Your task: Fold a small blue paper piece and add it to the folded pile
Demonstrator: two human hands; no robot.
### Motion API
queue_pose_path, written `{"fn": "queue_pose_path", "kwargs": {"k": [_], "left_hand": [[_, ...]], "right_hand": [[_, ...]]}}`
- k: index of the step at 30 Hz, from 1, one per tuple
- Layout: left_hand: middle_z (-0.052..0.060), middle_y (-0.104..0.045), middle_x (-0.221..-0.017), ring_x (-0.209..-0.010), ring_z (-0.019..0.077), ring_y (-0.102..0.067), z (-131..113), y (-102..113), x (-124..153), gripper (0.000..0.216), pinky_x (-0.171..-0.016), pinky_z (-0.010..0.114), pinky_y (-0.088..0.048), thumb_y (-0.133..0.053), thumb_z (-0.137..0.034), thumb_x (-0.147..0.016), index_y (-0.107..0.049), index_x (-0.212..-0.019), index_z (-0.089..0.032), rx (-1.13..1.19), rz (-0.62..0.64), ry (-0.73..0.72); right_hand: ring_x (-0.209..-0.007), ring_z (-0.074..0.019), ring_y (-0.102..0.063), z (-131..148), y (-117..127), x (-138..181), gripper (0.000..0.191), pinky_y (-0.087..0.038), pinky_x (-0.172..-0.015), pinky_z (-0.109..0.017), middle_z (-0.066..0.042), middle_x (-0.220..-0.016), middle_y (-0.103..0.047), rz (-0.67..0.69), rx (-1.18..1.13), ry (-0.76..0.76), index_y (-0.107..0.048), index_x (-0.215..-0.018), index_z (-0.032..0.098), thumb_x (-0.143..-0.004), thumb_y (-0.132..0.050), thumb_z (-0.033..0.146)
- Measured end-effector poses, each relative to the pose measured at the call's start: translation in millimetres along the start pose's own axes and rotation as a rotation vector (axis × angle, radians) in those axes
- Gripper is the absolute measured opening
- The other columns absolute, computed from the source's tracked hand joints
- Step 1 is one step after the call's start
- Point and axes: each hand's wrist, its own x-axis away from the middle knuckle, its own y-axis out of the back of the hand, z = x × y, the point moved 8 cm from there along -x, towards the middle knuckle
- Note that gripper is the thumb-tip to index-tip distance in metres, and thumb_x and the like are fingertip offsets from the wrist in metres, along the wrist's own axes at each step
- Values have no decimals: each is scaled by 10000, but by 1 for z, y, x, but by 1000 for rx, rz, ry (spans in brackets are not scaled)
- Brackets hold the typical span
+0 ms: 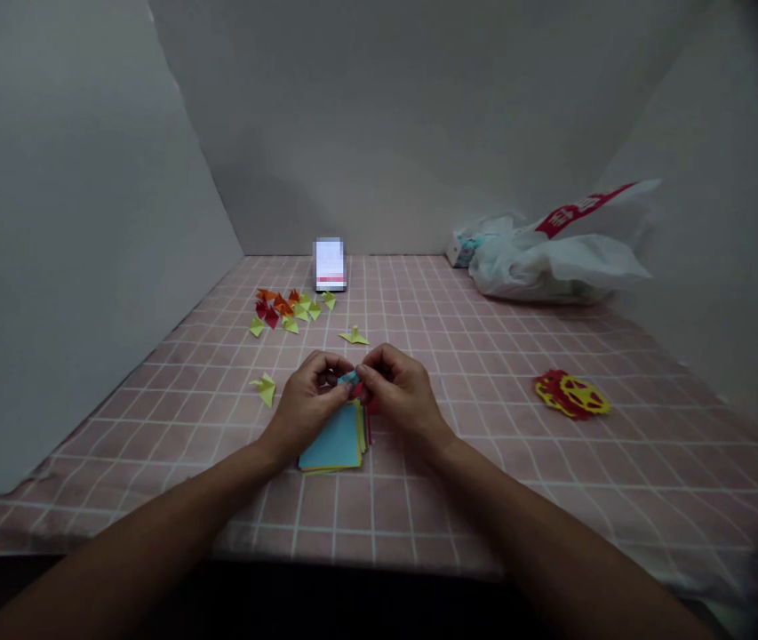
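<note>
My left hand (305, 404) and right hand (402, 396) both pinch, grip narrow, what seems a small blue folded paper (349, 380) between them.

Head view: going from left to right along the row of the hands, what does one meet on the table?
yellow folded piece → left hand → small blue paper → right hand → red and yellow cutouts

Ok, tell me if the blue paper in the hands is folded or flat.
Folded: the blue paper is a small bunched piece pinched by left hand and right hand.
</note>
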Motion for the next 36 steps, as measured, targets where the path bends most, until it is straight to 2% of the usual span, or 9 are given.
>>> {"fn": "queue_pose_path", "kwargs": {"k": [6,10,15,19,21,24,26,30,36], "left_hand": [[49,-625,-999,-866,162,-582,3,0,0,206,-786,309,-497,-698,-237,-794,-643,-989,-200,0,11,-14],[46,-620,-1067,-870,152,-599,2,5,1,268,-796,301,-508,-721,-246,-788,-607,-1028,-209,19,-40,-13],[40,-635,-1000,-859,164,-642,2,8,1,224,-786,301,-526,-699,-314,-830,-590,-994,-205,44,-57,23],[41,-644,-1023,-808,146,-648,2,9,1,243,-739,279,-535,-683,-348,-845,-610,-1027,-204,53,-71,46],[31,-645,-976,-748,132,-642,4,7,0,255,-697,272,-542,-671,-355,-852,-608,-1044,-200,89,-62,71],[-18,-611,-755,-623,118,-607,4,4,1,232,-632,264,-537,-654,-333,-856,-587,-1025,-188,156,-41,100],[-40,-583,-682,-588,108,-585,1,6,1,187,-616,246,-520,-657,-299,-843,-583,-972,-185,170,-59,82],[-32,-606,-705,-605,98,-585,-1,10,0,117,-621,226,-491,-657,-266,-824,-613,-887,-177,149,-94,51],[-9,-649,-729,-635,124,-613,-2,15,-2,106,-641,250,-497,-635,-254,-823,-665,-883,-173,46,-125,36]], "right_hand": [[-574,-127,-561,0,4,0,135,-429,-559,-261,20,-625,-579,-37,58,-5,-528,-718,201,-833,-578,250],[-560,-128,-536,-3,8,-1,159,-409,-549,-264,24,-606,-556,-68,64,-22,-510,-702,208,-828,-581,274],[-537,-126,-538,-6,10,-1,180,-417,-545,-266,34,-587,-552,-99,-14,-40,-494,-713,215,-836,-586,309],[-523,-126,-550,-8,9,0,167,-427,-535,-264,36,-577,-564,-98,-52,-56,-500,-735,217,-844,-585,311],[-528,-128,-557,-7,9,0,164,-432,-540,-265,35,-574,-569,-95,-47,-41,-499,-734,218,-845,-585,302],[-530,-133,-565,-6,7,0,171,-440,-545,-270,31,-571,-578,-74,-48,-37,-493,-725,221,-846,-586,298],[-519,-135,-568,-7,5,0,173,-444,-542,-271,34,-559,-581,-61,-83,-53,-493,-728,222,-844,-590,307],[-513,-134,-578,-11,2,1,175,-461,-546,-266,31,-550,-605,-50,-163,-108,-509,-744,215,-840,-607,324],[-514,-119,-591,-15,0,3,180,-479,-556,-250,27,-562,-631,-72,-270,-160,-524,-747,203,-821,-635,324]]}}
